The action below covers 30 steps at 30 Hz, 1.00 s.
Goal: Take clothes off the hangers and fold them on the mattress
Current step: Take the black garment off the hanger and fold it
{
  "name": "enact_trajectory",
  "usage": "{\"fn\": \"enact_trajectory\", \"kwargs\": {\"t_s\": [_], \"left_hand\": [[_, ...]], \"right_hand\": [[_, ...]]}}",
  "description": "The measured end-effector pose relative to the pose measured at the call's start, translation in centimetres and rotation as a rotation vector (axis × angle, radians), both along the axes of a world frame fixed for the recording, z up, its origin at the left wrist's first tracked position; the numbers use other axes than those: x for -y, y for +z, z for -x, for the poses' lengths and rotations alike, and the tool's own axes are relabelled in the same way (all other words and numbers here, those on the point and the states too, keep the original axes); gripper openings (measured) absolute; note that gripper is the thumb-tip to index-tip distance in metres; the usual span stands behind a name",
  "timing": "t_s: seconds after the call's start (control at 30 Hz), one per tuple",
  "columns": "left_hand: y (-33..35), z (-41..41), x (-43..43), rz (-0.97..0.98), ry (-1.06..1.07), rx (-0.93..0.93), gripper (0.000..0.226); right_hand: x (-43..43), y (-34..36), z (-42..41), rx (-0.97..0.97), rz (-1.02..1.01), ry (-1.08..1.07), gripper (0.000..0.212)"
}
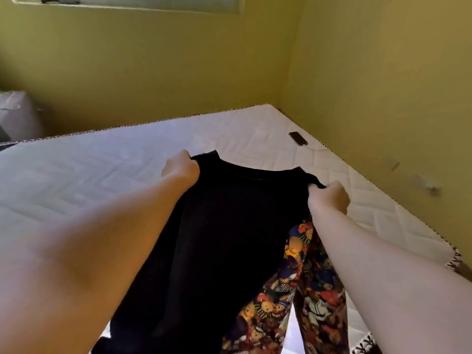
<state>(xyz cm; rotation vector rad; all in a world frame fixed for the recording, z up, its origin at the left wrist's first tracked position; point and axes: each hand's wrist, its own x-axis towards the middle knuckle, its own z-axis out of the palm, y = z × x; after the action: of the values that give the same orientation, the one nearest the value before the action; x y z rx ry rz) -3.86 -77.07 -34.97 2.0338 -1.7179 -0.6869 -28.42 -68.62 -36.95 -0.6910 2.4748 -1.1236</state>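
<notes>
Both hands, left hand [181, 167] and right hand [329, 198], grip the shoulders of a black cotton top [229, 226], centre frame, above the white quilted mattress [102, 175]. Already off its hanger, it looks unfolded; bear-print trousers [301, 290] wait.

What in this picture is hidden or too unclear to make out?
Head view:
- black shirt: lower part cut off by the bottom edge.
- bear-print garment: mostly behind the shirt and the right arm; its kind is unclear.
- left hand and right hand: fingertips buried in the shirt's fabric.
- window: cut off by the top edge.
</notes>
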Motion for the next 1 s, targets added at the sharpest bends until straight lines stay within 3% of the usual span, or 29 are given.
{"fn": "enact_trajectory", "kwargs": {"t_s": [0.3, 0.43, 0.73, 1.0], "left_hand": [[-12.0, 4.2, 11.6, -0.028, -0.006, -0.117, 0.037], [-16.9, 4.9, 12.6, -0.135, -0.141, -0.101, 0.059], [-23.4, 1.3, 7.8, -0.331, -0.215, 0.023, 0.046], [-26.5, -6.9, 2.3, -0.333, -0.118, 0.001, 0.045]], "right_hand": [[13.2, -11.3, 3.2, 0.045, -0.065, 0.11, 0.028], [15.2, -15.5, 1.6, 0.124, -0.102, 0.358, 0.058], [10.7, -21.0, -5.6, 0.258, -0.378, 0.52, 0.055], [4.2, -23.9, -14.7, 0.369, -0.501, 0.513, 0.052]]}}
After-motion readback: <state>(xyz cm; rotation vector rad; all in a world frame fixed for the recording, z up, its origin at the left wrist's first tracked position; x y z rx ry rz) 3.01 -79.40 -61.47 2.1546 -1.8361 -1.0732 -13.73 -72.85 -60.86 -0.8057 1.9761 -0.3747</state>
